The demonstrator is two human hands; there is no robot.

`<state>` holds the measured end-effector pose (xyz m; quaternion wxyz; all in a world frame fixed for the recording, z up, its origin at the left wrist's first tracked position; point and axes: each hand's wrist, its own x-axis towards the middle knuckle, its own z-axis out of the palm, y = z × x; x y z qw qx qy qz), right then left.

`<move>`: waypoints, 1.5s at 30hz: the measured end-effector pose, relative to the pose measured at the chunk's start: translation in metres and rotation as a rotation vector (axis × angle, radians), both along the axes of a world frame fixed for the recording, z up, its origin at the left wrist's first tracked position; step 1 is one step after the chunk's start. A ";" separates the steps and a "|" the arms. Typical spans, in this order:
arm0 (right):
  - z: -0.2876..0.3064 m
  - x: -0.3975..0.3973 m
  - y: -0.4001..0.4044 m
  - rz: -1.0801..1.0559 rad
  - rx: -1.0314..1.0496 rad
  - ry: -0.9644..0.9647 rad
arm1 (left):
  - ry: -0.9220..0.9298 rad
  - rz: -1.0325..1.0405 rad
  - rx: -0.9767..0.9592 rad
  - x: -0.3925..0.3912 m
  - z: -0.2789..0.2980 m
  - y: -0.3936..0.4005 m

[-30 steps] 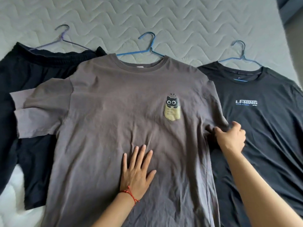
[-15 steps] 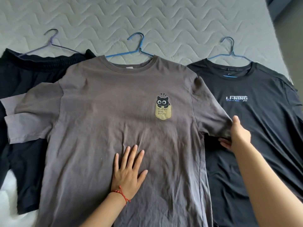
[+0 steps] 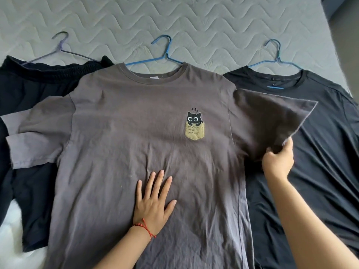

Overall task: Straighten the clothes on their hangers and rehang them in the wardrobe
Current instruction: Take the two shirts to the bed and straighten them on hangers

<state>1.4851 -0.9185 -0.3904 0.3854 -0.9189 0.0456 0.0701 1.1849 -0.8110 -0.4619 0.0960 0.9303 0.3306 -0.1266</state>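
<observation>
A grey T-shirt (image 3: 136,133) with a cat-in-pocket print lies flat on the bed, on a blue hanger (image 3: 165,55) whose hook sticks out above the collar. My left hand (image 3: 153,200) rests flat on the shirt's belly with fingers spread; a red string bracelet is on its wrist. My right hand (image 3: 277,162) pinches the hem of the shirt's right sleeve (image 3: 272,117) and holds it stretched out and lifted over the neighbouring black T-shirt (image 3: 330,152). That black shirt lies at the right on its own blue hanger (image 3: 277,57).
Dark shorts (image 3: 29,113) on a purple-grey hanger (image 3: 62,49) lie at the left, partly under the grey shirt's left sleeve. All lie on a quilted grey mattress (image 3: 194,20). A white cover (image 3: 11,230) shows at the lower left; the bed's edge runs along the upper right.
My right hand has taken the bunched right sleeve by its hem and pulled it out to the right and up, spreading it flat. The left hand stays pressed on the shirt.
</observation>
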 end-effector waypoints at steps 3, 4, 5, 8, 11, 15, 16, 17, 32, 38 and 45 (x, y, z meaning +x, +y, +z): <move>-0.008 0.005 -0.009 -0.088 -0.007 0.153 | -0.009 0.004 0.001 0.000 0.000 0.000; -0.008 0.009 -0.009 -0.112 -0.030 0.146 | -0.008 -0.002 0.009 0.000 0.000 0.000; -0.006 0.010 -0.007 -0.139 -0.089 0.119 | -0.008 -0.012 0.019 0.000 0.000 0.000; 0.000 -0.008 -0.002 -0.002 -0.248 -0.073 | -0.014 -0.022 0.034 0.000 -0.001 0.000; -0.005 -0.057 0.010 0.360 -0.237 -0.327 | -0.024 -0.027 0.041 0.000 0.001 0.000; -0.028 -0.148 0.018 0.876 -0.311 -0.329 | -0.035 -0.066 0.040 -0.007 0.004 0.004; -0.037 -0.164 0.011 0.944 -0.365 -0.291 | -0.032 -0.069 0.037 -0.013 0.005 0.005; -0.046 -0.176 0.002 0.966 -0.428 -0.246 | -0.029 -0.065 0.036 -0.020 0.006 0.004; -0.045 -0.230 -0.055 1.168 -0.559 -0.170 | 0.064 0.227 0.022 -0.188 0.019 -0.023; -0.037 -0.228 -0.036 0.908 -0.531 -0.067 | 0.056 0.338 -0.034 -0.167 0.033 -0.009; -0.034 -0.196 0.028 0.986 -0.504 -0.230 | -0.201 0.086 0.028 -0.050 0.041 0.053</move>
